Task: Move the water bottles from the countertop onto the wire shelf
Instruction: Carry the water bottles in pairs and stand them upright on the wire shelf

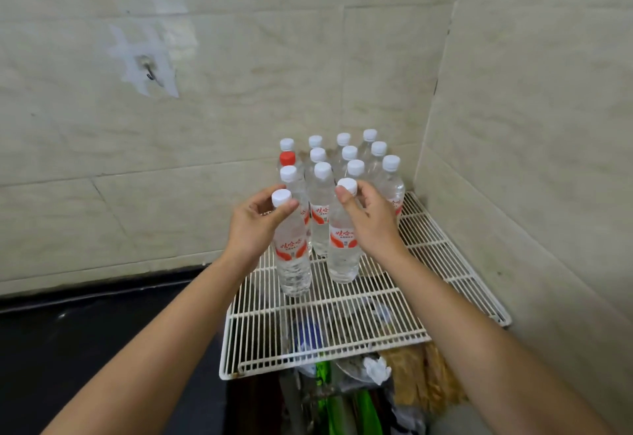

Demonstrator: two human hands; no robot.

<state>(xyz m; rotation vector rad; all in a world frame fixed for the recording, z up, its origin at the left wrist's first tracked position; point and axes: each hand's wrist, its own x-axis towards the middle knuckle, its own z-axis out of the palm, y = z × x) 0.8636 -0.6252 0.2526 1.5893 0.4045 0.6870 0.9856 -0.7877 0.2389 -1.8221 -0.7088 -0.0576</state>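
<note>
Left hand [251, 229], right hand [371, 222] around front bottles [293, 263] on wire shelf [342, 318]

One wide-angle camera sits at the person's head and looks forward and down into a tiled corner, with the back wall [239, 57] ahead and the side wall [531, 126] to the right. The forearms [164, 332] run up from the bottom edge to mid-frame. There the left hand [255, 225] grips the left front bottle [293, 256] and the right hand [371, 218] grips the right front bottle [344, 249], at arm's reach. The wire shelf [342, 325] fills the lower centre and the dark countertop [85, 349] the lower left.
</note>
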